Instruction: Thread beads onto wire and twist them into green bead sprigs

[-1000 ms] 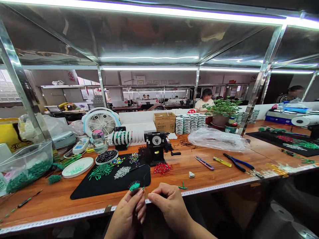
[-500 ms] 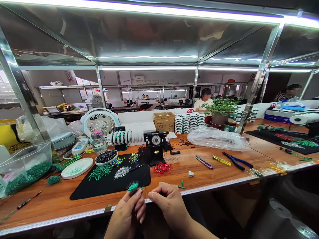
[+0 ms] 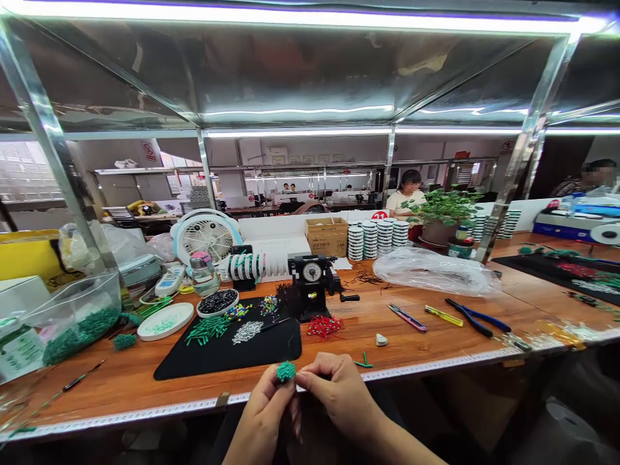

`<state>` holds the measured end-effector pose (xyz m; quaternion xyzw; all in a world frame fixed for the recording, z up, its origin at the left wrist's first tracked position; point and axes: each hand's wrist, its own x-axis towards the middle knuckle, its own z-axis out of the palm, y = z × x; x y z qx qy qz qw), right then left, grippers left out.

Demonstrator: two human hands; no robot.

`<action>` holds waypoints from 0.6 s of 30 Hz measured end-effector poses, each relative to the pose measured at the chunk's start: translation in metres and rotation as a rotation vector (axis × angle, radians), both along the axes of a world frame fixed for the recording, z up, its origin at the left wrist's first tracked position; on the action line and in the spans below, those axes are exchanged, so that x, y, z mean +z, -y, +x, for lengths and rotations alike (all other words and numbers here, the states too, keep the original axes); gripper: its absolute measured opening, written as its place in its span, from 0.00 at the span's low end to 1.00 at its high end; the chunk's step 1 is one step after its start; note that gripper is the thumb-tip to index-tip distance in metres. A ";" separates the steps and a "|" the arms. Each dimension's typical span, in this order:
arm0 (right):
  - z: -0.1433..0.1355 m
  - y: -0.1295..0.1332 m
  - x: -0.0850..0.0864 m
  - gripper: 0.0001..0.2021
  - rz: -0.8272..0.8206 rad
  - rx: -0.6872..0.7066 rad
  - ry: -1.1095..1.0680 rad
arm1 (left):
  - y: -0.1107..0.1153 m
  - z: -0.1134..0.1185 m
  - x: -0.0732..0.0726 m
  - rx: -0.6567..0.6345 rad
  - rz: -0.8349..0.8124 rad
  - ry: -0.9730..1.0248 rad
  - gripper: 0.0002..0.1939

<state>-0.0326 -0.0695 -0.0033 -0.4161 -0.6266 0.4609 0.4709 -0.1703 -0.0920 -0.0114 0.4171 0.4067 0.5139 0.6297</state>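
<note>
A small bundle of green pieces [image 3: 285, 371] sits between the thumb and fingers of my left hand [image 3: 271, 403], over the table's front edge. My right hand [image 3: 339, 391] is closed in a pinch against the bundle's right side; whatever its fingertips hold is too small to make out. Beyond my hands a black mat [image 3: 217, 355] carries green tubes [image 3: 208, 329], silvery bits [image 3: 248, 332] and coloured beads [image 3: 238, 312]. Red pieces [image 3: 324, 327] lie just right of the mat, in front of a black crank device [image 3: 312, 284].
White dish [image 3: 165, 321] and a bag of green pieces [image 3: 80, 336] stand left. Snips [image 3: 407, 318], a yellow-handled tool [image 3: 443, 315] and blue pliers [image 3: 477, 318] lie right. Behind are a fan [image 3: 208, 239], carton [image 3: 325, 237], plant [image 3: 443, 213] and a seated person [image 3: 407, 197].
The view has shifted, so the table scene appears farther right. My hands have come together, and the green bundle now shows its rounded face toward the camera.
</note>
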 end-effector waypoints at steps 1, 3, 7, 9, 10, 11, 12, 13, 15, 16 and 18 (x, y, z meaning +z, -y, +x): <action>0.001 0.000 -0.002 0.11 0.032 0.005 0.047 | 0.000 0.001 -0.001 0.000 0.019 -0.030 0.15; 0.006 0.000 -0.006 0.11 0.098 0.009 0.134 | -0.001 -0.001 0.000 0.021 0.090 -0.118 0.16; 0.023 -0.006 -0.015 0.16 0.130 -0.051 0.152 | -0.022 -0.045 0.016 0.384 0.303 -0.566 0.16; 0.033 -0.010 -0.018 0.18 0.084 -0.076 0.142 | -0.038 -0.093 0.030 0.519 0.299 -0.711 0.15; 0.036 -0.012 -0.020 0.18 0.062 -0.079 0.143 | -0.045 -0.120 0.038 0.575 0.274 -0.795 0.13; 0.039 -0.013 -0.021 0.19 0.044 -0.078 0.144 | -0.052 -0.147 0.044 0.627 0.236 -0.890 0.11; 0.040 -0.013 -0.021 0.19 0.032 -0.078 0.144 | -0.057 -0.172 0.049 0.677 0.192 -0.978 0.09; 0.039 -0.013 -0.021 0.19 0.027 -0.081 0.141 | -0.061 -0.193 0.053 0.713 0.151 -1.054 0.07; 0.035 -0.012 -0.020 0.18 0.030 -0.087 0.124 | -0.065 -0.222 0.058 0.717 0.076 -1.171 0.05; 0.032 -0.012 -0.020 0.18 0.034 -0.088 0.112 | -0.066 -0.227 0.058 0.718 0.061 -1.212 0.05; 0.027 -0.011 -0.018 0.17 0.040 -0.086 0.081 | -0.063 -0.218 0.058 0.768 0.107 -1.278 0.08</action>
